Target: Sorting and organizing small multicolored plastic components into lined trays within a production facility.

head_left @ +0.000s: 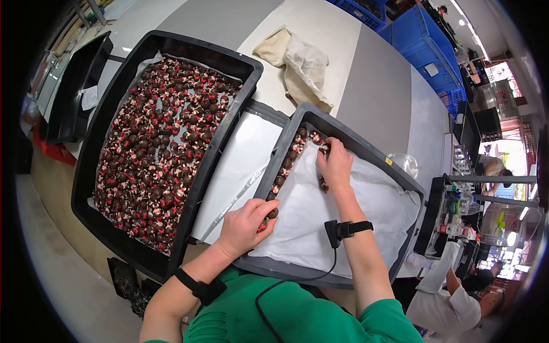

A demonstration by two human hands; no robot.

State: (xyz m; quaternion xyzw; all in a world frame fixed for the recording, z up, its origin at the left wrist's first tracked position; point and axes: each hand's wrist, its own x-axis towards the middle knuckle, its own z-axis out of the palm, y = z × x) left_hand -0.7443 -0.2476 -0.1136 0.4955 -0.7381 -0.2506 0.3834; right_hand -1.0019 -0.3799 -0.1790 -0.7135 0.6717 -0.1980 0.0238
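Two black trays sit side by side. The left tray (pixel 86 166) is full of small dark brown balls (pixel 160 143) with red and white bits. The right tray (pixel 366 150) is lined with white paper (pixel 343 211), with a row of the same balls (pixel 286 163) along its left wall. My left hand (pixel 246 226) rests on the near left corner of the right tray, fingers closed on a ball at the row's end. My right hand (pixel 335 163) is farther in, fingertips on balls near the tray's far wall. Both wrists wear black bands.
A shiny foil-lined sheet (pixel 240 166) lies between the trays. A crumpled beige cloth (pixel 300 63) lies on the table behind. Blue crates (pixel 426 43) stand at the back right. Another black tray (pixel 77 86) is at far left. A person in white (pixel 452 303) is at lower right.
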